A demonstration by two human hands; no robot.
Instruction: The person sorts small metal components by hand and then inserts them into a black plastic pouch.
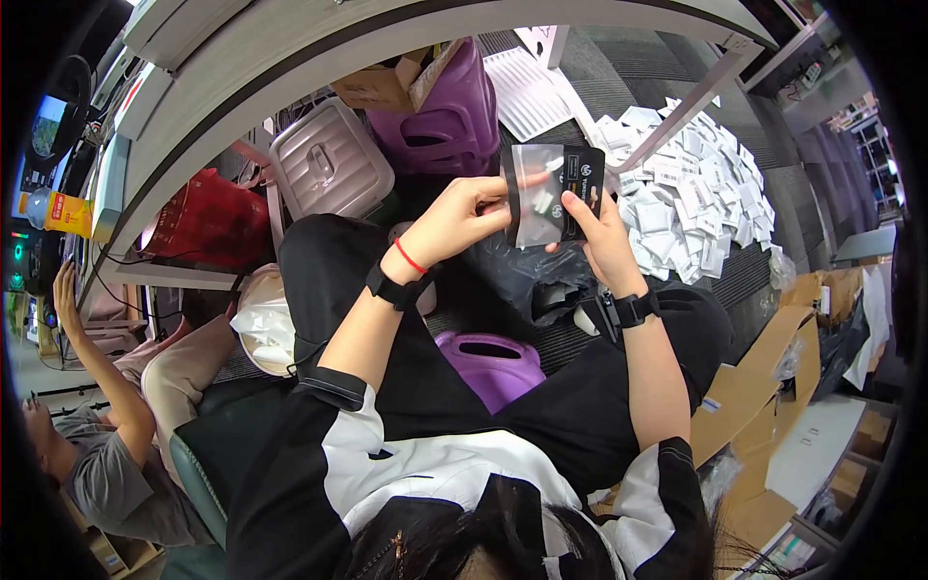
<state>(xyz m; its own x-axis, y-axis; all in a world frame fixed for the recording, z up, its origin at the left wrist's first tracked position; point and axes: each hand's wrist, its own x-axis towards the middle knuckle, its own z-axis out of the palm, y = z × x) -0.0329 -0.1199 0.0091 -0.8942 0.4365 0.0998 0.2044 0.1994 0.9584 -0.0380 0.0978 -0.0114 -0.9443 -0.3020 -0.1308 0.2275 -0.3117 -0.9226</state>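
Note:
A flat zip pouch, black on one side with a clear window, is held up between my two hands. Small white pieces show through the clear film. My right hand grips the black end, its thumb lying over the front. At the other end, my left hand has its fingers curled at the dark edge. One left finger reaches into the pouch and shows through the film; whether it touches a white piece is unclear. Below the pouch lies a dark plastic bag.
Small white packets lie heaped on the floor at right. A lidded grey bin, purple plastic containers and a red bag stand under the desk. Cardboard lies at right. Another person sits at left.

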